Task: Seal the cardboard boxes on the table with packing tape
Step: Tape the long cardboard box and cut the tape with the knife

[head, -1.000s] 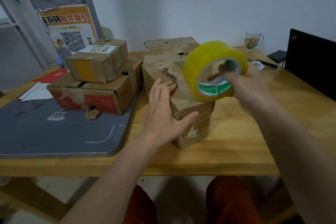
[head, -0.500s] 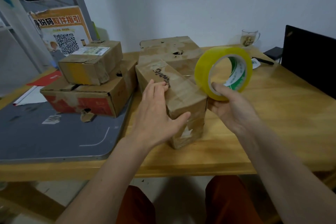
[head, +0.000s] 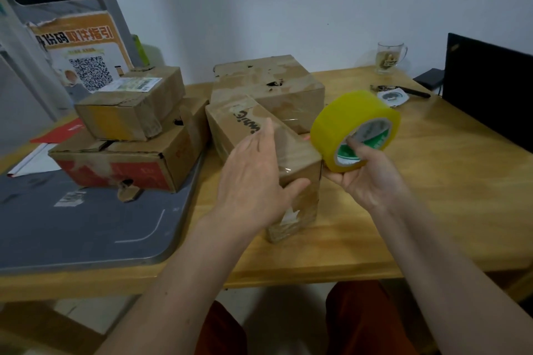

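Observation:
A long narrow cardboard box (head: 230, 121) lies in the middle of the wooden table (head: 432, 196), its short end toward me. My left hand (head: 253, 179) lies flat on its top with fingers straight and the thumb over the near end. My right hand (head: 366, 179) grips a yellow roll of packing tape (head: 346, 121) through its core, right beside the box's near right corner. A bigger box (head: 277, 81) stands behind. At the left, a small box (head: 129, 106) sits on top of a red-printed box (head: 124, 161).
A grey mat (head: 72, 228) covers the table's left part under the stacked boxes. At the back right stand a glass mug (head: 389, 56), a pen and a round tag (head: 393, 95), and a black laptop screen (head: 490, 86). A QR-code poster leans at the back left.
My right hand has brought the tape roll down and in, from above the box to its near right corner. My left hand has stayed flat on the box top.

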